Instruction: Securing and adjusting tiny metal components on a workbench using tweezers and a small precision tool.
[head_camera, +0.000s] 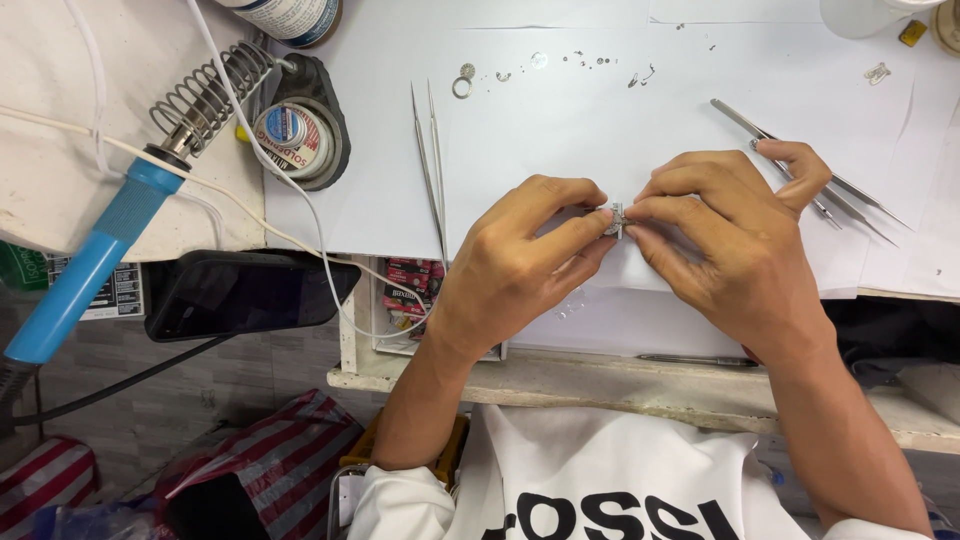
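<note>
- The left hand (520, 255) is pinching a small silvery metal part (617, 220) between thumb and forefinger, at the middle of the white paper-covered tabletop (560, 120).
- The right hand (725, 235) is pinching the same part from its 3 o'clock side, fingertips pressed together on it.
- One pair of tweezers (432, 165) is lying at the part's 9 o'clock, another pair (840, 190) at 3 o'clock, partly under the right hand.
- A blue-handled soldering iron (110, 240) is resting in its coiled stand (215, 90) far out at 9 o'clock.

Left hand (520, 250) and right hand (730, 240) meet, each grip pinched fingertip to fingertip.
</note>
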